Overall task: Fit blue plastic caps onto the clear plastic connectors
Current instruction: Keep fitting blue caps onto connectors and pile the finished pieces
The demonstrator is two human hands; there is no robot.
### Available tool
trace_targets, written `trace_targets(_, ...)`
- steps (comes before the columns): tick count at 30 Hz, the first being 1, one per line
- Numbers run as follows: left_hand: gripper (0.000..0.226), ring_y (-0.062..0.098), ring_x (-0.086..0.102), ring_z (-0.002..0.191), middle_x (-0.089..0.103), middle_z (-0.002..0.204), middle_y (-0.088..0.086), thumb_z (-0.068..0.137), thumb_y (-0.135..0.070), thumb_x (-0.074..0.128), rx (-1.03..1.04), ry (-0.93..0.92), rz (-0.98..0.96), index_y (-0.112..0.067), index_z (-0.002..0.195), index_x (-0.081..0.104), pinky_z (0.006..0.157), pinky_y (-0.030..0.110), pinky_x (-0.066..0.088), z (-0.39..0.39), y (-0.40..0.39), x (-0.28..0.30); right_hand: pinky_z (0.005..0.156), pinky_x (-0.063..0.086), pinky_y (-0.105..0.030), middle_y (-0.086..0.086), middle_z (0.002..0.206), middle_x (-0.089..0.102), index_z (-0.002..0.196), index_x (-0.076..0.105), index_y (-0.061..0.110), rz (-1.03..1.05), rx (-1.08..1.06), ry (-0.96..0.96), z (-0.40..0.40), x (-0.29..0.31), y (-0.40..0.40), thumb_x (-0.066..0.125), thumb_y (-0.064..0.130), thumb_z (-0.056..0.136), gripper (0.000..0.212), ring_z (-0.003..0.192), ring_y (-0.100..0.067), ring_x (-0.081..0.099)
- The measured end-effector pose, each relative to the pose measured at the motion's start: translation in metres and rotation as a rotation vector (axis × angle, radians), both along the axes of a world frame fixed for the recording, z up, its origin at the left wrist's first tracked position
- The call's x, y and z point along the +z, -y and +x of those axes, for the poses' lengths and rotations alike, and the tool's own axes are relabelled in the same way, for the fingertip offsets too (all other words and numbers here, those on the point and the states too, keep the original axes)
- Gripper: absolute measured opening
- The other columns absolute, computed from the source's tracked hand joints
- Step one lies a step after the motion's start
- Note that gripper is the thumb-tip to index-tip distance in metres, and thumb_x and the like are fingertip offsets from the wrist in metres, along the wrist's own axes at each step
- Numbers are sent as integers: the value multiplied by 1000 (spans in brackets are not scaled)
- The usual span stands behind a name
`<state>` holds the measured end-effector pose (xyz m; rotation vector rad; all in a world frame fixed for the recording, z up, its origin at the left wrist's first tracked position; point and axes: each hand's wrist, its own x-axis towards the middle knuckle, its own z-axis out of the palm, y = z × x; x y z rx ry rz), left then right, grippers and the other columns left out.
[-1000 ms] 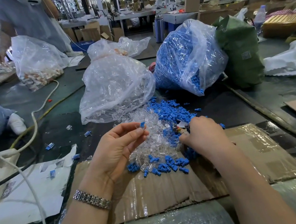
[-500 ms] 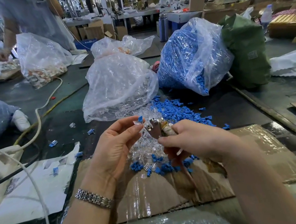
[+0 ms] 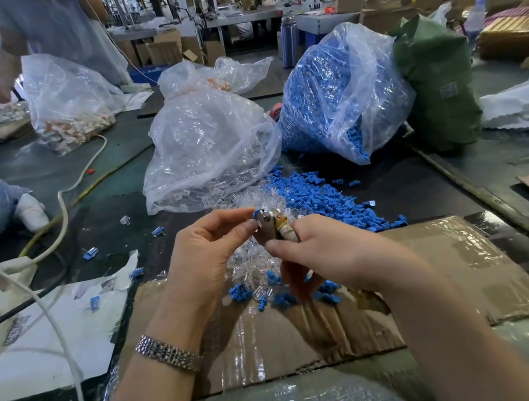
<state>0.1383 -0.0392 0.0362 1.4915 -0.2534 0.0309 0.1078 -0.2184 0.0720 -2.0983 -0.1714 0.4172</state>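
I see my left hand (image 3: 208, 250) pinching a blue cap (image 3: 256, 213) at the fingertips, above the connectors (image 3: 249, 265) on the bench (image 3: 460, 176); my right hand (image 3: 330, 255) fingers grip pliers (image 3: 269, 225) touching it

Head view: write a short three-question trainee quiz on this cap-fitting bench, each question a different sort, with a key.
1. True or false: the left hand is resting flat on the cardboard sheet.
2. Multiple choice: what does the right hand grip? A) a metal plier-like tool; B) a water bottle; C) a cable.
3. Fill in: the loose blue caps lie spilled in front of the clear bag filled with ____ parts.

Key: 1 false, it is raised and pinches a small blue cap at its fingertips, against the tool's head. 2 A. 3 blue.
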Motion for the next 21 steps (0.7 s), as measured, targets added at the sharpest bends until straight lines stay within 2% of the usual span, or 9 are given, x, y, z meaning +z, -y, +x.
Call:
trace_targets(3,28,18,75,99,79,99,6,75,-17,76,17,1,0,-12,103,78,86,20,57,-1,1,0,65,58,-51,-13,71,61,78,52,13,-29,-49,54,-2,-3,-7,49,44,104,41,56,-27,60)
trace_targets(6,30,16,75,98,79,99,3,74,-18,75,35,16,37,-11,103,78,83,17,56,-1,1,-1,61,56,-47,-12,67,60,77,52,12,-56,-58,67,-2,-5,-11,47,47,104,44,53,-26,58)
trace_targets(9,25,16,74,96,79,98,2,77,-14,75,52,44,53,-12,102,77,82,18,56,1,-1,0,65,59,-42,-14,72,65,88,57,6,-5,-73,17,-2,-3,-9,48,48,104,45,53,-23,64)
trace_targets(11,20,10,73,93,78,97,-3,83,-11,76,134,87,123,-16,102,77,81,17,56,3,-7,0,74,61,-46,-18,82,71,92,57,6,1,-84,-14,-2,1,-4,49,46,104,43,63,-29,70)
trace_targets(13,18,7,71,89,76,94,-6,88,-9,75,332,130,273,-21,102,75,77,18,57,6,-17,-2,76,60,-48,-12,82,71,89,56,11,-11,-134,13,-1,4,5,52,43,103,35,64,-26,67)
trace_targets(15,16,16,67,92,72,101,2,91,-8,70,603,134,487,-21,101,74,77,22,54,10,-30,-4,68,55,-49,-4,78,66,87,53,16,-108,-245,114,3,6,18,54,42,102,30,64,-20,61)
trace_targets(18,17,35,53,109,59,112,12,87,-11,66,914,82,890,-21,100,73,95,49,44,16,-47,-7,63,41,-38,0,86,61,98,52,20,-403,-403,217,9,2,37,57,49,98,29,77,-22,58)
trace_targets(19,18,38,50,111,57,112,13,85,-10,67,946,101,968,-21,98,73,96,52,40,16,-48,-7,67,40,-37,-1,91,60,102,51,19,-501,-430,213,9,-1,42,57,49,97,31,84,-25,58)
trace_targets(21,17,33,54,102,58,102,8,84,-7,67,846,200,998,-22,90,73,89,48,43,15,-47,-7,71,40,-38,-6,104,60,108,49,15,-651,-450,186,11,-9,46,58,49,97,36,98,-31,58)
